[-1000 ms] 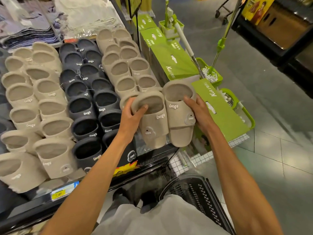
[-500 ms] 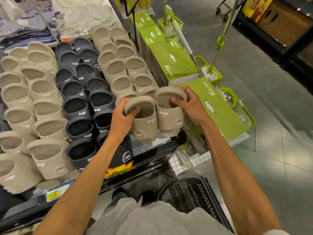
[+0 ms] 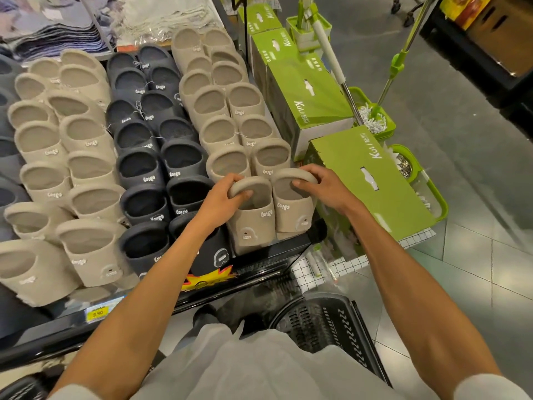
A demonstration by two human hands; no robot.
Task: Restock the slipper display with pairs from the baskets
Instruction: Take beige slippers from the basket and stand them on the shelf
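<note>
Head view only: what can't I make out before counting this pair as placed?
- Inside the basket: head view, partly hidden by the shirt.
- The front black slipper: head view, crossed by the left forearm.
- Inside the beige pair: head view, covered by the left hand and right hand.
- The grey slippers far left: head view, cut by the frame edge.

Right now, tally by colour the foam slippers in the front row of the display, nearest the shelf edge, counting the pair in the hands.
Beige foam slippers: 4, including one in the left hand and one in the right hand
Dark navy foam slippers: 2
Total: 6
</note>
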